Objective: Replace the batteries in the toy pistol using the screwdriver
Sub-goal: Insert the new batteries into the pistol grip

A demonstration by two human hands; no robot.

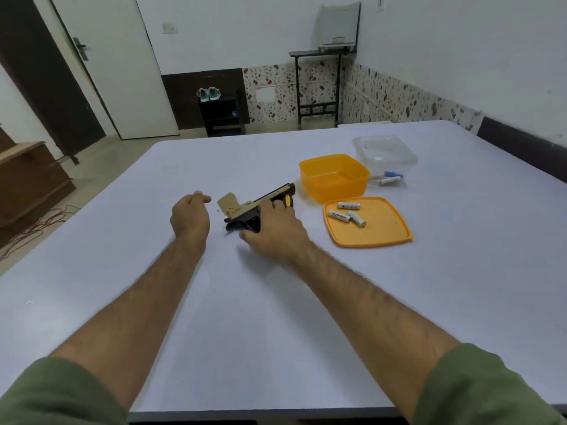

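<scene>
Sleeves near; my right hand [276, 228] grips toy pistol [260, 207] and screwdriver [288, 200], left hand [190, 214] loosely curled, empty. Risk: batteries [349, 214] rolling off lid [383, 231] if bumped.

A pair of shoes [208, 94] sits on a dark stand [223, 116].
</scene>
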